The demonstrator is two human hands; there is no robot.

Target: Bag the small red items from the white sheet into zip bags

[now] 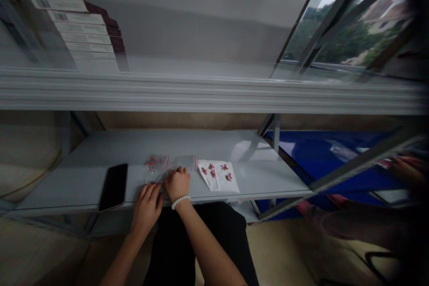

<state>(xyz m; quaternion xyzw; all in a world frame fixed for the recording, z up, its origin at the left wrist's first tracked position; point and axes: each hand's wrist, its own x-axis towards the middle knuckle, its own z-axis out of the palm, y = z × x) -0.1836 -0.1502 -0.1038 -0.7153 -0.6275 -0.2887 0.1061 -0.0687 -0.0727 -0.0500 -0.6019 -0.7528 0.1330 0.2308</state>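
Observation:
My left hand point(147, 203) lies at the front edge of the grey lower shelf point(83, 161), fingers curled onto a small clear zip bag that I can barely make out. My right hand point(177, 183), with a white bead bracelet at the wrist, is fisted right beside it, knuckles pressed on the same spot. Just beyond the hands lie clear zip bags with red strips point(157, 163) holding small red pieces. To the right are white cards point(218, 175) carrying small red and pink pieces.
A black phone point(114, 186) lies face up at the shelf's front left. Above runs another grey shelf point(214, 94) with a stack of flat boxes point(83, 31) at its left. A blue surface point(321, 156) and another person's hand point(402, 170) are at right.

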